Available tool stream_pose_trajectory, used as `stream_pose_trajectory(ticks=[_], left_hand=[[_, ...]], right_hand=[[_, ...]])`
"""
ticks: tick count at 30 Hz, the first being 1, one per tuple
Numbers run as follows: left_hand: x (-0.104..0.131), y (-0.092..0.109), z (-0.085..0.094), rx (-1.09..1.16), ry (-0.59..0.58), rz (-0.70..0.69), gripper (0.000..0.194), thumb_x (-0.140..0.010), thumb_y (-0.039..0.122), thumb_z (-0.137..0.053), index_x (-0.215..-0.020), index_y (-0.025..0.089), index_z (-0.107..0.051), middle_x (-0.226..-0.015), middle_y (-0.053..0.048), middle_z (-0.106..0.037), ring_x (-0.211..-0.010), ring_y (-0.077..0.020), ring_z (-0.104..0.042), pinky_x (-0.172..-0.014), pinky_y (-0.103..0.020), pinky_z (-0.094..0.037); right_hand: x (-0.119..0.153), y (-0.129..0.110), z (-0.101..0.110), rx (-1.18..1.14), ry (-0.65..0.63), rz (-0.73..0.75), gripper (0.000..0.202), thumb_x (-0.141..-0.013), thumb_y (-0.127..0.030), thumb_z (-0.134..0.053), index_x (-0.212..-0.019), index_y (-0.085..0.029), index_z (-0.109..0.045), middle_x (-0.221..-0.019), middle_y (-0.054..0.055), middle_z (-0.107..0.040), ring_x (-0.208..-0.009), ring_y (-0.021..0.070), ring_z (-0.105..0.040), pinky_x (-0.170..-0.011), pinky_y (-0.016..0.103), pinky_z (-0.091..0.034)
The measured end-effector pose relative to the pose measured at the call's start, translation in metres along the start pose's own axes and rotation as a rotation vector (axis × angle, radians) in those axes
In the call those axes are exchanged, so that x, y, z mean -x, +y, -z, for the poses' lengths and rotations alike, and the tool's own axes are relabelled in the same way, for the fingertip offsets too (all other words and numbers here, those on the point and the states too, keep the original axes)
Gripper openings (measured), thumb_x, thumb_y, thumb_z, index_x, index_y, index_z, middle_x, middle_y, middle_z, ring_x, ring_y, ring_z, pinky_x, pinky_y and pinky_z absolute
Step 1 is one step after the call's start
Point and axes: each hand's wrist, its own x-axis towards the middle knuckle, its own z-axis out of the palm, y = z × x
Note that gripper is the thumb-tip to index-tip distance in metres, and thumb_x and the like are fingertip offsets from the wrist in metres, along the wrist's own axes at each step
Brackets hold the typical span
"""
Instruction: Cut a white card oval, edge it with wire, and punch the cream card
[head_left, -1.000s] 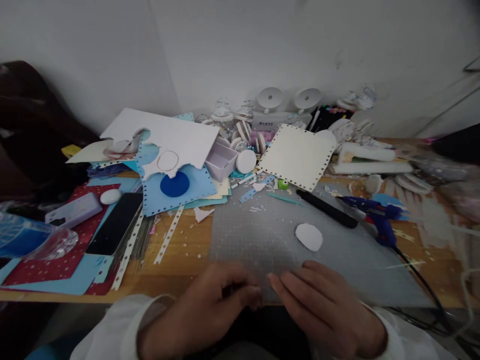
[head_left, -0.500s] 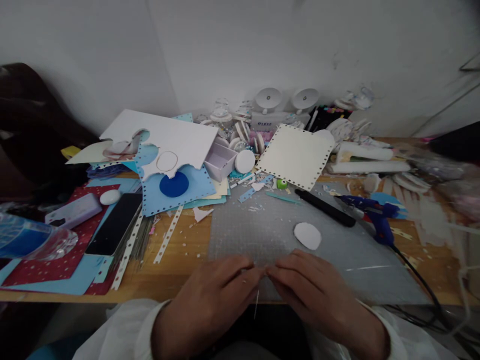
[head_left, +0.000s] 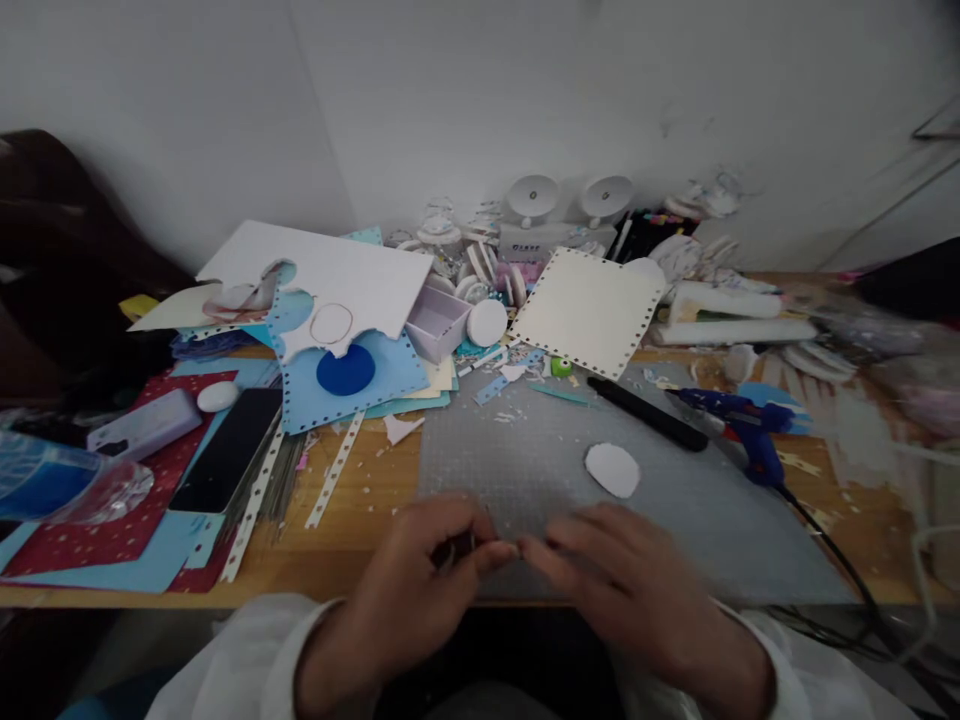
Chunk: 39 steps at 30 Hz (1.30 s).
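Observation:
My left hand (head_left: 427, 570) is closed in a pinch at the near edge of the grey cutting mat (head_left: 495, 460), on something mostly hidden by the fingers; a thin pale strand partly shows there. Beside it my right hand (head_left: 630, 580) is closed too, smeared by motion, its fingertips almost touching the left thumb. What the right fingers pinch is too small to make out. Beyond the hands a rough-cut white paper disc (head_left: 613, 470) lies flat on the mat.
A blue glue gun (head_left: 739, 420) with a black cord lies at the right, near a black stick-like tool (head_left: 649, 413). On the left are a phone (head_left: 229, 450), a plastic bottle (head_left: 67, 480) and thin wires (head_left: 277, 490). Cut sheets (head_left: 330, 270) and a lilac box (head_left: 437, 320) stand behind.
My left hand has curled, its index finger lifting and a gap opening above the thumb. The strand that hung below the fingers no longer shows there. The right fingers have shifted slightly.

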Motion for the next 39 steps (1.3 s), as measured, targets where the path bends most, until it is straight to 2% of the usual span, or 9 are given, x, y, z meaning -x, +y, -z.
stream_pose_trajectory(ticks=[5, 9, 13, 19, 27, 29, 34, 37, 39], left_hand=[[0.008, -0.004, -0.002, -0.345, 0.202, -0.441, 0.009, -0.087, 0.014, -0.054, -0.08, 0.018, -0.058, -0.073, 0.001, -0.063, -0.065, -0.0109, -0.054, -0.059, -0.023, -0.037], [0.01, -0.007, -0.006, -0.622, 0.179, -0.678, 0.008, -0.089, 0.016, -0.052, -0.085, 0.017, -0.059, -0.071, 0.001, -0.063, -0.058, -0.0131, -0.049, -0.053, -0.028, -0.031], [0.009, -0.009, -0.012, -0.698, 0.117, -0.746, 0.011, -0.09, 0.016, -0.05, -0.084, 0.016, -0.059, -0.07, 0.001, -0.063, -0.055, -0.013, -0.047, -0.051, -0.029, -0.028], [0.008, -0.007, -0.015, -0.411, 0.202, -0.554, 0.01, -0.088, 0.014, -0.051, -0.082, 0.017, -0.058, -0.07, 0.0, -0.062, -0.06, -0.0118, -0.051, -0.054, -0.025, -0.033], [0.011, -0.006, -0.018, -0.153, 0.104, -0.358, 0.012, -0.084, 0.011, -0.055, -0.072, 0.016, -0.057, -0.066, 0.001, -0.06, -0.061, -0.0092, -0.053, -0.057, -0.02, -0.035], [0.011, -0.004, -0.017, -0.096, 0.083, -0.206, 0.017, -0.085, 0.018, -0.055, -0.068, 0.015, -0.057, -0.063, 0.0, -0.058, -0.06, -0.0093, -0.051, -0.056, -0.02, -0.035], [-0.001, -0.001, -0.003, 0.195, -0.227, 0.326, 0.03, -0.078, 0.035, -0.061, -0.058, 0.014, -0.054, -0.052, 0.005, -0.047, -0.05, -0.0068, -0.04, -0.047, -0.018, -0.029], [-0.008, -0.002, 0.006, 0.32, -0.453, 0.428, 0.032, -0.076, 0.04, -0.061, -0.059, 0.014, -0.055, -0.049, 0.006, -0.047, -0.046, -0.0057, -0.038, -0.045, -0.018, -0.028], [-0.008, -0.002, 0.006, 0.249, -0.397, 0.403, 0.032, -0.077, 0.04, -0.06, -0.06, 0.014, -0.057, -0.05, 0.006, -0.047, -0.047, -0.0063, -0.039, -0.045, -0.018, -0.029]], right_hand=[[0.003, 0.0, 0.006, -0.378, -0.081, -0.485, 0.012, -0.089, -0.027, -0.054, -0.099, -0.02, -0.055, -0.092, 0.005, -0.063, -0.083, 0.0154, -0.059, -0.069, 0.026, -0.05], [0.003, -0.004, 0.01, -0.629, -0.281, -0.613, 0.01, -0.089, -0.028, -0.055, -0.097, -0.023, -0.058, -0.09, 0.002, -0.063, -0.085, 0.0148, -0.059, -0.075, 0.028, -0.05], [-0.001, -0.005, 0.004, -0.752, -0.263, -0.687, 0.013, -0.085, -0.021, -0.06, -0.098, -0.022, -0.059, -0.086, 0.0, -0.064, -0.079, 0.0133, -0.059, -0.071, 0.026, -0.05], [-0.005, -0.008, 0.002, -0.687, -0.183, -0.62, 0.012, -0.08, -0.011, -0.062, -0.084, -0.02, -0.057, -0.08, -0.001, -0.062, -0.076, 0.0132, -0.058, -0.068, 0.025, -0.047], [-0.003, -0.007, -0.002, -0.656, -0.101, -0.525, 0.009, -0.082, -0.018, -0.065, -0.081, -0.02, -0.056, -0.077, -0.001, -0.063, -0.074, 0.013, -0.057, -0.065, 0.024, -0.046], [-0.003, -0.006, -0.003, -0.598, -0.031, -0.442, 0.008, -0.088, -0.02, -0.059, -0.08, -0.02, -0.058, -0.073, -0.002, -0.064, -0.07, 0.0124, -0.056, -0.064, 0.024, -0.044], [-0.003, -0.011, -0.001, -0.228, 0.083, -0.016, 0.027, -0.098, -0.018, -0.039, -0.086, -0.019, -0.064, -0.072, -0.003, -0.069, -0.071, 0.012, -0.056, -0.065, 0.028, -0.04], [-0.001, -0.013, 0.0, -0.104, 0.069, 0.107, 0.032, -0.097, -0.011, -0.037, -0.088, -0.017, -0.066, -0.079, -0.003, -0.072, -0.078, 0.0117, -0.058, -0.069, 0.03, -0.039], [0.001, -0.011, -0.003, -0.108, 0.078, 0.068, 0.032, -0.098, -0.013, -0.036, -0.088, -0.017, -0.066, -0.078, -0.002, -0.072, -0.076, 0.012, -0.058, -0.067, 0.029, -0.04]])
